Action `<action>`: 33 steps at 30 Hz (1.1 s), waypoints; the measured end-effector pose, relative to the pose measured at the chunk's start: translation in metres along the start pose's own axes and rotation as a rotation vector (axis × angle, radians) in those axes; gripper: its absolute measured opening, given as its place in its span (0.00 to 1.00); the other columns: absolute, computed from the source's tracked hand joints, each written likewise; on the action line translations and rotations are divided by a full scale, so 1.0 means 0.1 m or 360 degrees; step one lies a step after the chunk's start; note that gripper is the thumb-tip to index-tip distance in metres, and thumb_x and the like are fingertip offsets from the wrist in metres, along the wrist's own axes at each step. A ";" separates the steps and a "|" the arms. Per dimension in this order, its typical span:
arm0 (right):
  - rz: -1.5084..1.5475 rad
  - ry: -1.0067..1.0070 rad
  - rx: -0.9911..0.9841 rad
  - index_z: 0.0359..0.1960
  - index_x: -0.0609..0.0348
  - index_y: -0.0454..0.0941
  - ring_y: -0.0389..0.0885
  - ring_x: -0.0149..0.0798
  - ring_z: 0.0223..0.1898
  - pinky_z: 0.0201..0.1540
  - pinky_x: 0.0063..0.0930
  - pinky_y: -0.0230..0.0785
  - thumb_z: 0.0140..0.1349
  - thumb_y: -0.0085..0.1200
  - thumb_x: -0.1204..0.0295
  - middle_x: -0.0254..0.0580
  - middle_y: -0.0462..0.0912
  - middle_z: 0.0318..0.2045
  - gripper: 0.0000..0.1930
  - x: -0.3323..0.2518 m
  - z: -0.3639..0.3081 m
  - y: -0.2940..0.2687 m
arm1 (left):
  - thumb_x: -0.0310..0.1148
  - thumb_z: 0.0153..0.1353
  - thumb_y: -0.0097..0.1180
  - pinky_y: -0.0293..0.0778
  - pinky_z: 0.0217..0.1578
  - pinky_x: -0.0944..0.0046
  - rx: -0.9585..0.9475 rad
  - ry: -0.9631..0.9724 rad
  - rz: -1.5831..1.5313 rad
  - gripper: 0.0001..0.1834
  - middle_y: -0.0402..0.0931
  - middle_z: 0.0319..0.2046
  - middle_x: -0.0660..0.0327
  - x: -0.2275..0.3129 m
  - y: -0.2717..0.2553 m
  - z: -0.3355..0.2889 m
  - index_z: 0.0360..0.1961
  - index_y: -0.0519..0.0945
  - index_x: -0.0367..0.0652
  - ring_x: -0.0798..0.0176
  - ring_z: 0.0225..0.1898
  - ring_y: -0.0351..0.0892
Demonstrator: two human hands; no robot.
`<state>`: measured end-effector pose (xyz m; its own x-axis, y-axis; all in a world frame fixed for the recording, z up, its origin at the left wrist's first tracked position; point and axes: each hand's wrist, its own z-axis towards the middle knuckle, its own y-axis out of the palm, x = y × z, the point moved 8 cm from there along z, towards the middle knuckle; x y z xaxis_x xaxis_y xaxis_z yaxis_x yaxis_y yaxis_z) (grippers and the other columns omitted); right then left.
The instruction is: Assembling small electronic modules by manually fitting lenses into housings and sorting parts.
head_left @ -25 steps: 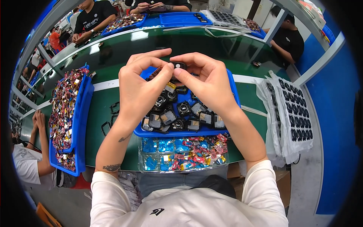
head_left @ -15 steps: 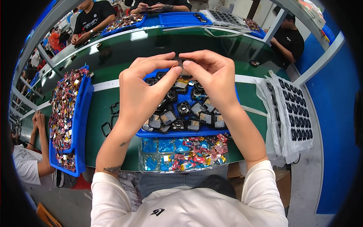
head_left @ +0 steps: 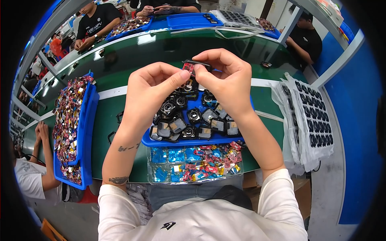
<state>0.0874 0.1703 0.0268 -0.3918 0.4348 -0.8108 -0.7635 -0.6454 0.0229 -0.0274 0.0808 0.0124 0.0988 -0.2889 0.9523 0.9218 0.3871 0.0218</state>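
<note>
A black watch case [head_left: 202, 63] with a red circuit board [head_left: 188, 67] at its near left side is held up over the blue tray [head_left: 189, 142]. My right hand [head_left: 225, 78] grips the case, its thumb on the near face and its fingers behind. My left hand [head_left: 150, 84] is closed at the board's left edge, thumb tip against the board; its other fingertips are partly hidden behind. Below, the tray holds several black watch cases [head_left: 194, 115], some showing round backs and others grey rectangular faces. Nearer me, a clear plastic tray [head_left: 149, 176] bears red circuit boards [head_left: 211, 168] and blue-filmed pieces.
To the left stands a long blue bin [head_left: 86, 160] heaped with red boards. Stacked trays of black parts [head_left: 317, 116] wrapped in plastic are on the right. A green conveyor belt [head_left: 157, 52] runs across beyond; people work around it. Grey metal posts [head_left: 341, 60] rise at the right.
The watch case has tilted so the red board now shows. My left hand has shifted slightly down and left, its fingers curling in; the blue tray has slid slightly left.
</note>
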 end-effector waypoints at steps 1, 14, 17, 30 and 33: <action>0.0040 -0.0025 0.0002 0.35 0.67 0.79 0.81 0.25 0.29 0.30 0.15 0.74 0.52 0.58 0.78 0.39 0.82 0.29 0.08 -0.02 0.00 0.00 | 0.28 0.56 0.62 0.71 0.34 0.76 0.0080 0.0032 -0.0024 0.08 0.80 0.28 0.62 0.01 -0.03 0.01 0.33 0.80 0.34 0.75 0.30 0.77; -0.0162 -0.0118 -0.0148 0.35 0.66 0.79 0.81 0.29 0.32 0.34 0.21 0.75 0.54 0.59 0.76 0.40 0.82 0.31 0.08 -0.10 0.08 -0.08 | 0.28 0.55 0.63 0.69 0.34 0.76 0.0066 0.0060 0.0053 0.08 0.80 0.29 0.63 -0.04 0.02 0.13 0.33 0.80 0.36 0.75 0.32 0.76; -0.0447 -0.0520 0.0137 0.35 0.64 0.79 0.81 0.31 0.31 0.34 0.23 0.74 0.53 0.60 0.72 0.42 0.82 0.33 0.10 -0.33 0.16 -0.38 | 0.32 0.56 0.62 0.68 0.34 0.75 0.0132 0.0134 0.0259 0.10 0.80 0.30 0.63 0.00 -0.04 0.43 0.35 0.81 0.35 0.75 0.33 0.76; -0.0550 -0.0642 0.0138 0.38 0.66 0.78 0.82 0.27 0.33 0.39 0.18 0.73 0.57 0.58 0.75 0.41 0.83 0.31 0.09 -0.86 0.08 -0.79 | 0.52 0.39 0.72 0.76 0.42 0.59 0.0037 -0.0658 0.1793 0.25 0.82 0.36 0.54 -2.03 -0.05 2.07 0.30 0.85 0.42 0.53 0.41 0.82; -0.0447 -0.0654 0.0081 0.38 0.66 0.78 0.82 0.28 0.33 0.38 0.18 0.73 0.57 0.58 0.75 0.41 0.83 0.30 0.09 -0.84 0.08 -0.71 | 0.49 0.41 0.70 0.76 0.43 0.57 0.0344 -0.0640 0.1976 0.22 0.82 0.38 0.55 -1.94 -0.10 2.03 0.34 0.85 0.47 0.52 0.42 0.81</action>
<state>0.1703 0.1852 0.0977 -0.3295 0.8056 -0.4925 -0.8886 -0.4409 -0.1267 -0.1321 0.3112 -0.1109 0.6765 0.6202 0.3971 0.2184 0.3459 -0.9125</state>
